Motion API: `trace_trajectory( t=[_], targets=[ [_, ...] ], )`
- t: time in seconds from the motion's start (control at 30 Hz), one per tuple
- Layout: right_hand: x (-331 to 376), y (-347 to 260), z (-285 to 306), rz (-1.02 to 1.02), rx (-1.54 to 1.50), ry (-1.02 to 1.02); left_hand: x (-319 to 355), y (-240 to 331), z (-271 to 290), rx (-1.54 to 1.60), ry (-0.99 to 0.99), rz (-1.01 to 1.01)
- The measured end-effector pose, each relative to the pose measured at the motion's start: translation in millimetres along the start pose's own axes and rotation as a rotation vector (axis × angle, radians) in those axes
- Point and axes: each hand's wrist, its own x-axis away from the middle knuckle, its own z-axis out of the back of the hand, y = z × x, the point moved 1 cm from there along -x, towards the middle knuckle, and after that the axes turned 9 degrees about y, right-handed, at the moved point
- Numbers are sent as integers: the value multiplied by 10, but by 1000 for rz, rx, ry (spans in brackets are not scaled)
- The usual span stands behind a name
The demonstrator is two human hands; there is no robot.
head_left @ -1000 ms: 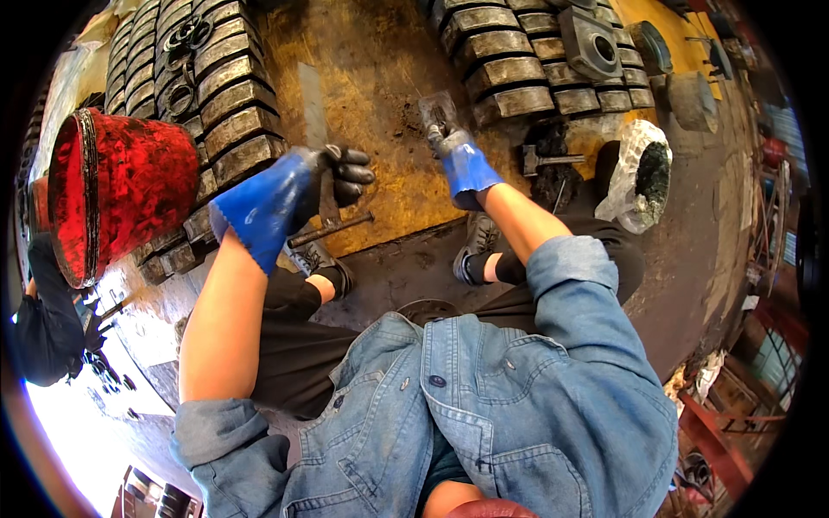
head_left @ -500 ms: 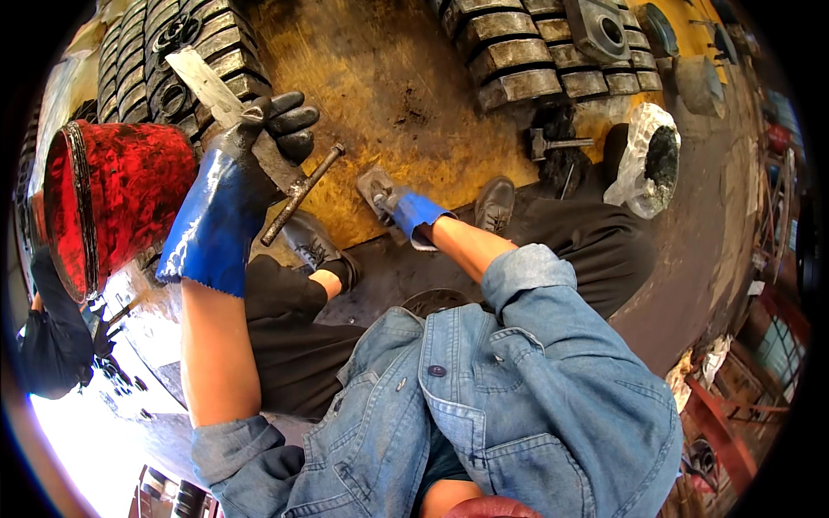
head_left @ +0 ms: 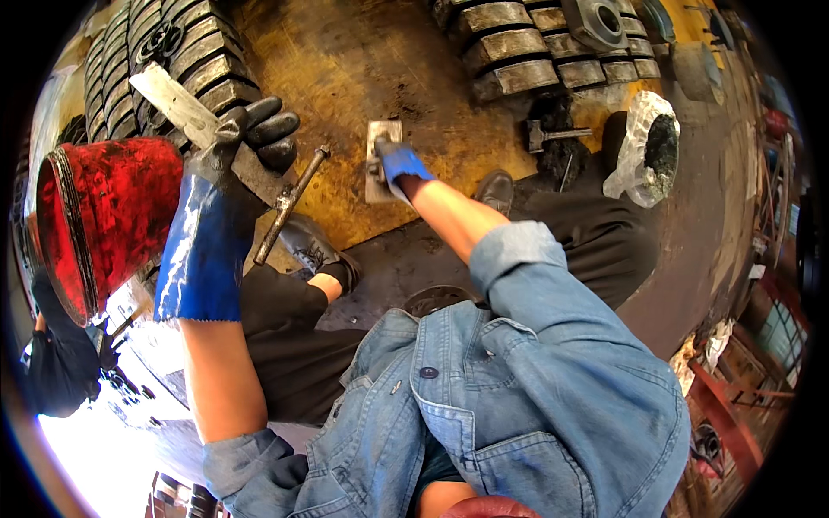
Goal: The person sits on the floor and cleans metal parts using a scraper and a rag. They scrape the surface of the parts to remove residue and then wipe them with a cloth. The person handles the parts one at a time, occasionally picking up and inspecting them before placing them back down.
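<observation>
My left hand, in a blue glove with dark, dirty fingers, grips a long flat pale bar by its middle, thumb across it. At the bar's lower end sits a dark crosswise rod; whether the two are joined I cannot tell. My right hand, in a similar glove, is closed around a flat rectangular block, its fingers partly hidden. The block is over the stained yellow surface, seemingly resting on it.
Rows of dark curved metal segments stand at the far left, with more segments at the far right. A red bucket lies tilted by my left arm. A hammer and a white bag of black material are at right.
My right hand has moved away from me and slightly left with the block, which now points straight ahead. My left hand and its bar have shifted a little to the left.
</observation>
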Motion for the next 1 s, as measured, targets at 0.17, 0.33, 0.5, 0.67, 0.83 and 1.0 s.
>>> trace_trajectory(
  t=[0.17, 0.33, 0.5, 0.67, 0.83, 1.0],
  targets=[
    [-46, 1143, 113, -220, -232, -19, 22, 31, -173, -23, -4, -7],
    [-176, 615, 220, -297, -243, -11, 83, 48, -143, -40, 29, -7],
    [-533, -143, 430, 223, 579, 147, 83, 32, -187, -50, 34, -10],
    [-177, -402, 533, -107, 58, -75, 66, 56, -154, -37, 45, -23],
    [-277, 328, 834, 32, 331, -52, 21, 73, -160, -28, 44, -37],
    [-276, -90, 972, -129, 96, -47, 45, 87, -216, -21, 28, -39]
  ],
)
